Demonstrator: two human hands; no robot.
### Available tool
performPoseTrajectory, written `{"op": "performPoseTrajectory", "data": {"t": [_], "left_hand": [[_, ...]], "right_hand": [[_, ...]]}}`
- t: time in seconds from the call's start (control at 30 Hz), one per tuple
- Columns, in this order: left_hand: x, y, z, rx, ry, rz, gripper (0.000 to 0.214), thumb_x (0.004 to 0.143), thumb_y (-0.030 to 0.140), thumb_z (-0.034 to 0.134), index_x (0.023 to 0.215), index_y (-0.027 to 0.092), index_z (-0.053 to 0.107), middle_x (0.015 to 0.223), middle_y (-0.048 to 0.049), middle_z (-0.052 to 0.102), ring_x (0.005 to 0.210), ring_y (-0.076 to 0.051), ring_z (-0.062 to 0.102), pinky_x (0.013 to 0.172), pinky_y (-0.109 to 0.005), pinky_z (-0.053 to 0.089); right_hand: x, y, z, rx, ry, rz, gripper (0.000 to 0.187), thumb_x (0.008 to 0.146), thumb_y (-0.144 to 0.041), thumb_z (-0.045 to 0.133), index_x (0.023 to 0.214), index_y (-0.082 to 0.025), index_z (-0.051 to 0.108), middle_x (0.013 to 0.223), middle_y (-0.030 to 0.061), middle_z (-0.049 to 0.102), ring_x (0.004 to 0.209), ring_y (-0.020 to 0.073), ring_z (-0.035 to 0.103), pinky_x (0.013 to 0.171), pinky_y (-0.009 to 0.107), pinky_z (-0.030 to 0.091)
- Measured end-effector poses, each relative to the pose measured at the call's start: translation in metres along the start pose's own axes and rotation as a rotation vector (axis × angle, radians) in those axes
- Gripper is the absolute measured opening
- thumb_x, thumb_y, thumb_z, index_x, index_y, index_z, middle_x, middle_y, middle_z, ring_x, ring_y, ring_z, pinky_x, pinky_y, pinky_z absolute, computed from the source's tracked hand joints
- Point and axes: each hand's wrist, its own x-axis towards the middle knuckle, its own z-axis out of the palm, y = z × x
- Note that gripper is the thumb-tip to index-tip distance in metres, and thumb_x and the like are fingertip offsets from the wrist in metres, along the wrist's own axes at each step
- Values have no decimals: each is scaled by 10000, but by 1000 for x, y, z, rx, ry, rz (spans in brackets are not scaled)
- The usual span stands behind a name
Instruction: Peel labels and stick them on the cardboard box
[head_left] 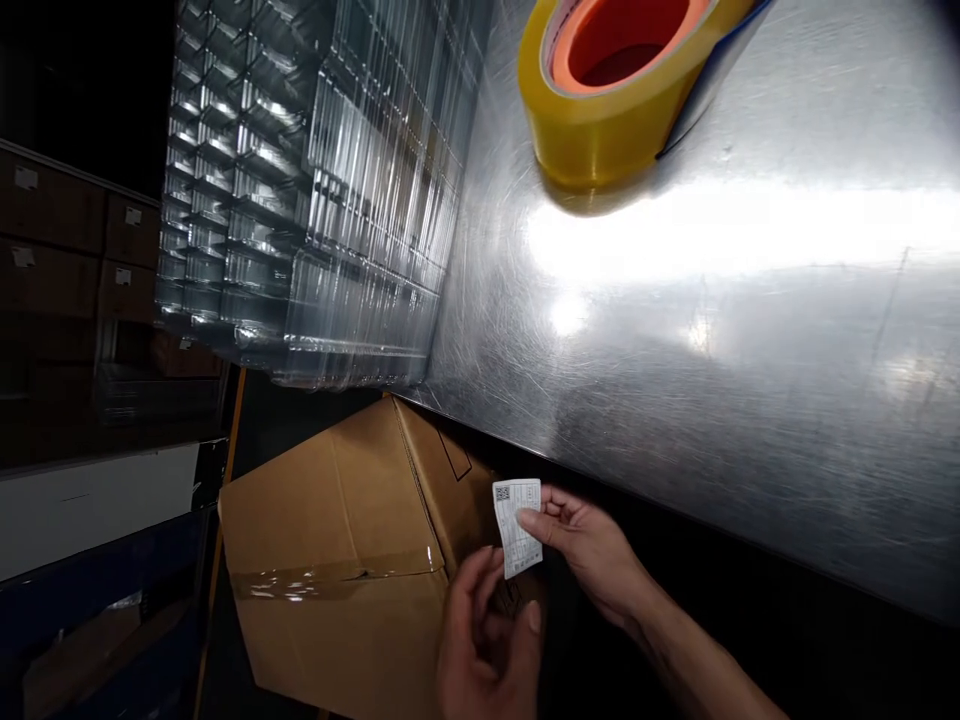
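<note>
Head view, only one: landmark was the carton [322, 500], taped seam up. White printed label [514, 542] sat just off the carton's right side face, apart from the seam. Right hand [592, 548] had it, fingers pinched on its right edge, thumb flat across the print. Left hand [480, 665] was in front of that same carton face, fingers curled, wide gap to the thumb, nothing visible between them; fingertips right at the label's lower left edge, contact can't tell. Label's long axis ran roughly along the carton's top-to-side edge, across the seam line. Right hand nearer, being on it. Desk [675, 400] lay beyond the carton and to its right, with the tape roll [592, 140] on it, well apart from the carton.
</note>
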Motion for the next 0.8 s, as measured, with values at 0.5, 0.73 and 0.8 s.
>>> {"op": "performPoseTrajectory", "data": {"t": [0.5,0.73,0.8], "left_hand": [[117,33,-35,595,337,906,254,857,200,550,1099,136,598,1144,-137,574,1099,-222,541,962,-407,439],[112,33,-33,586,344,885,239,853,202,556,1076,126,595,1130,-135,575,1092,-219,540,965,-406,432],[113,32,-33,583,349,884,244,851,204,559,1079,126,595,1131,-135,575,1090,-221,541,963,-408,435]], "right_hand": [[37,-2,-1,21,-112,83,409,613,-395,802,946,-182,696,1003,44,710,1032,236,599,1063,415,337],[42,-2,0,-13,-102,121,461,563,-457,803,916,-174,713,1009,55,711,1084,267,577,1092,431,295],[43,-2,2,-3,-106,127,455,579,-441,804,935,-174,710,1036,58,705,1087,264,578,1095,429,298]]}}
